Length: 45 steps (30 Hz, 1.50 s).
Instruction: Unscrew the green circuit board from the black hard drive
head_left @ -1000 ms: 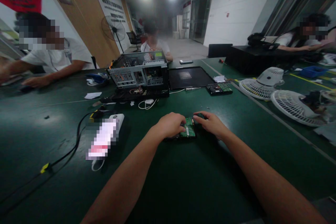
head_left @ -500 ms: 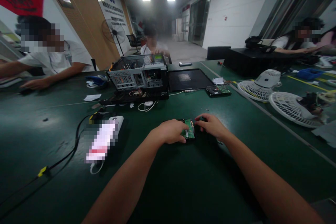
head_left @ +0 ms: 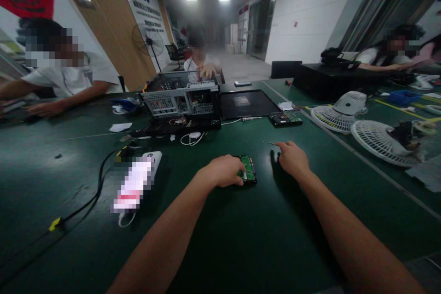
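A small hard drive with its green circuit board facing up lies on the green table in front of me. My left hand rests on its left side, fingers curled over the edge, holding it down. My right hand is off the drive, to its right and a little farther out. Its index finger stretches toward tiny screws on the table and the other fingers are loosely bent, with nothing visible in them.
An open computer case and a black side panel lie farther back, with a second drive to the right. A phone with cables lies left. White fan grilles sit right. Other people work at the table's edges.
My right hand let go of the drive's right edge and moved right and outward toward the screws. My left hand stayed on the drive.
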Each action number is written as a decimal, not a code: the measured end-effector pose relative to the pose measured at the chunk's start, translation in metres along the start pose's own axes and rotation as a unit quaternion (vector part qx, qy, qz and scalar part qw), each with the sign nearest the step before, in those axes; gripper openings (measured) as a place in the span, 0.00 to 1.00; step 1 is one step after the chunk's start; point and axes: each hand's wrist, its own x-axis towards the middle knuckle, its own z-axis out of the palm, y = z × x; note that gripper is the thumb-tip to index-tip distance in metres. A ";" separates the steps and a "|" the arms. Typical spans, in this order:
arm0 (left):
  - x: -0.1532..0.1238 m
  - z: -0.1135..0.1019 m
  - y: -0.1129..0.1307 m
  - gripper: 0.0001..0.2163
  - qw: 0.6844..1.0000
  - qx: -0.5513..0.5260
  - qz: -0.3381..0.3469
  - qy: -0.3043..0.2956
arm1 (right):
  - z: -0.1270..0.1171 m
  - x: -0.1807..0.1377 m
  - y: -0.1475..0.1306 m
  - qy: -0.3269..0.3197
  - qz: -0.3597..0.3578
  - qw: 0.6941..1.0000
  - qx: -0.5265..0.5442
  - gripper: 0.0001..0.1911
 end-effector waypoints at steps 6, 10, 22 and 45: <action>-0.001 -0.004 0.008 0.20 1.000 0.012 -0.016 -0.002 | 0.011 0.008 0.003 -0.024 0.001 0.998 -0.060 0.25; -0.001 -0.005 0.008 0.21 1.000 0.008 -0.020 -0.006 | 0.013 0.011 0.003 -0.028 -0.003 0.997 -0.066 0.24; -0.002 -0.007 -0.017 0.28 0.998 -0.029 0.014 0.062 | 0.015 0.011 0.004 -0.002 -0.030 0.997 -0.072 0.23; 0.009 0.005 -0.008 0.39 0.998 0.049 0.027 -0.023 | 0.005 -0.012 -0.035 -0.008 -0.244 0.959 0.146 0.08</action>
